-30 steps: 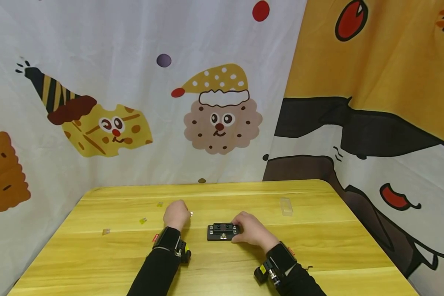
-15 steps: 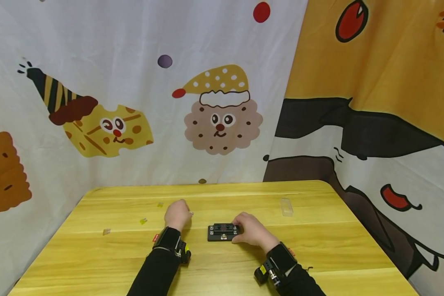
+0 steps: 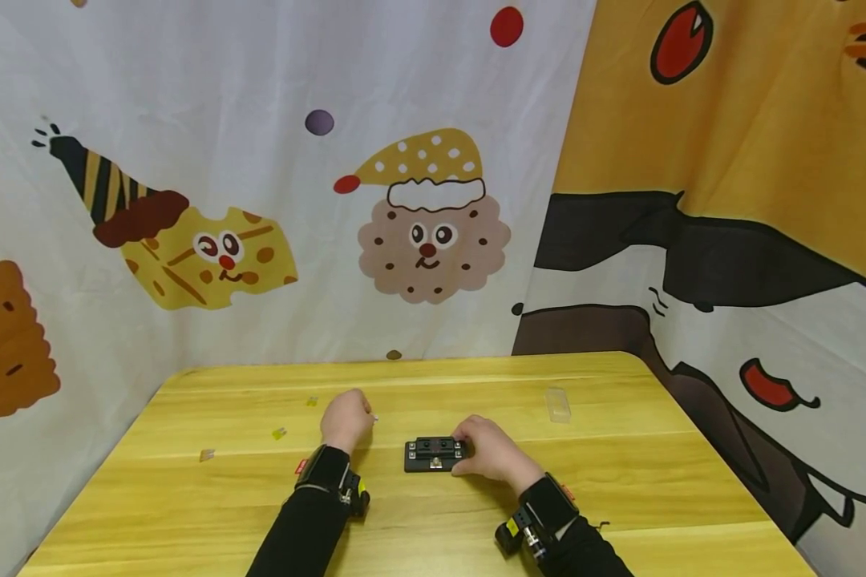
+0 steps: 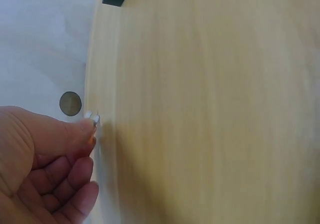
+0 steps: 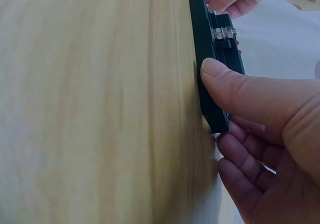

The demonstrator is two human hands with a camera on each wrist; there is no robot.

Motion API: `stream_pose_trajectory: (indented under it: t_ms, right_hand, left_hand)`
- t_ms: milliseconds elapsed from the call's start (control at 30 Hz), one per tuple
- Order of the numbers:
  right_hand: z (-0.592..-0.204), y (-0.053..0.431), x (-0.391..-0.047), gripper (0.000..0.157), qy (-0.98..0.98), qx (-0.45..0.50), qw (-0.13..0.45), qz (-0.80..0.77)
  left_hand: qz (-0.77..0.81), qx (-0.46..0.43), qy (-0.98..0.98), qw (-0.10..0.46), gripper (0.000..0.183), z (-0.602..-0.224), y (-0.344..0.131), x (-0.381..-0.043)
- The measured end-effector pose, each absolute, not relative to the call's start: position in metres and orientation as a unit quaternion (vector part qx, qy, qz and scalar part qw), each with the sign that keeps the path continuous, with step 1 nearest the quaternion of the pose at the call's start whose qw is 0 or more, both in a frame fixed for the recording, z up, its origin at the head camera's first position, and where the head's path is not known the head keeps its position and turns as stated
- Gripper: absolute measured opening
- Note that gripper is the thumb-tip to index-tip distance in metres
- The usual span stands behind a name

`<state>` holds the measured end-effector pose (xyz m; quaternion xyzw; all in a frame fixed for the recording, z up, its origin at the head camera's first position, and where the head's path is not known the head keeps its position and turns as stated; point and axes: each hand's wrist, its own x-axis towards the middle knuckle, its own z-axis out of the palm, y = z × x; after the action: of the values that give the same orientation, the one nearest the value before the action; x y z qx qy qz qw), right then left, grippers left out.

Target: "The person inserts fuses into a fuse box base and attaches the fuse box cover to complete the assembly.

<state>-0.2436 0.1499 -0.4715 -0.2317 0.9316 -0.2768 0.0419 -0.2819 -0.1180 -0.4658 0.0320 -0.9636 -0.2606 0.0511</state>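
My left hand (image 3: 345, 421) hovers over the table left of the black terminal block, pinching a small blade fuse (image 4: 96, 119) between thumb and forefinger. Two silver prongs stick out past the fingertips, and a bit of orange shows beneath them; the rest is covered by the fingers. The black terminal block (image 3: 433, 454) lies flat at the middle of the table, with metal bolts and nuts along it and two round holes on its raised part. My right hand (image 3: 494, 450) grips its right end, thumb (image 5: 215, 68) on the near edge and fingers behind.
Left of my left hand, small clear coloured fuses lie scattered: an orange-brown one (image 3: 207, 454), a yellow one (image 3: 279, 433) and another yellow one (image 3: 312, 401). A clear plastic box (image 3: 558, 405) sits at the back right. A printed curtain (image 3: 260, 336) hangs behind the wooden table (image 3: 621, 481).
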Motion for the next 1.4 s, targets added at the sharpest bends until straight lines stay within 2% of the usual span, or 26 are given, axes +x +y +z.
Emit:
stream_pose_trajectory:
  t_ms: [233,600,1067,1400]
  right_hand:
    - [-0.473,0.150,-0.243,0.044,0.932,-0.227,0.042,-0.280]
    - [-0.476,0.150,-0.244,0.044,0.932,-0.226,0.042,-0.282]
    - [-0.475,0.151,-0.244,0.042,0.930,-0.229,0.040,-0.285]
    - [-0.473,0.151,-0.245,0.041,0.926,-0.243,0.032,-0.286]
  left_hand:
    - [-0.262,0.000,-0.961,0.088,0.015,-0.467,-0.117,-0.282]
    - [-0.280,-0.071,-0.949,0.124,0.010,-0.458,-0.107,-0.276]
    - [-0.309,-0.133,-0.935,0.115,0.010,-0.447,-0.083,-0.262]
    - [-0.315,-0.213,-0.919,0.108,0.010,-0.442,-0.062,-0.255]
